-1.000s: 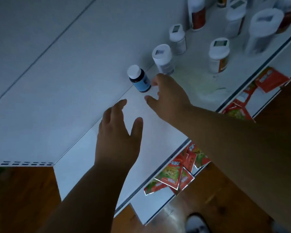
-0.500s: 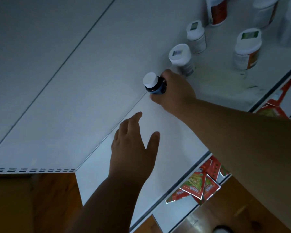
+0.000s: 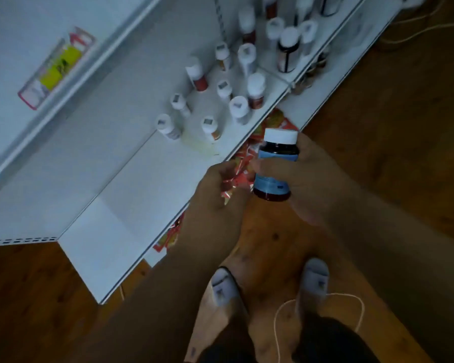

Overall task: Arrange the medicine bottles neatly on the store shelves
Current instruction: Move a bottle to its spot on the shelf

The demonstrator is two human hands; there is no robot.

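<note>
Out past the front edge of the shelf (image 3: 131, 195), the right hand (image 3: 307, 179) grips the dark bottle (image 3: 275, 166) around its blue label, above bare floor; a slip would drop it. Her left hand (image 3: 218, 189) hovers beside it, fingers loosely curled, holding nothing. Open shelf lies left of the standing bottles (image 3: 210, 127), whose crowding invites knock-overs.

we note a dark bottle (image 3: 274, 166) with a white cap and blue label, held upright off the shelf (image 3: 131, 195) in front of its edge. other white-capped bottles (image 3: 222, 100) stand loosely scattered, upright, further along the white shelf.
</note>
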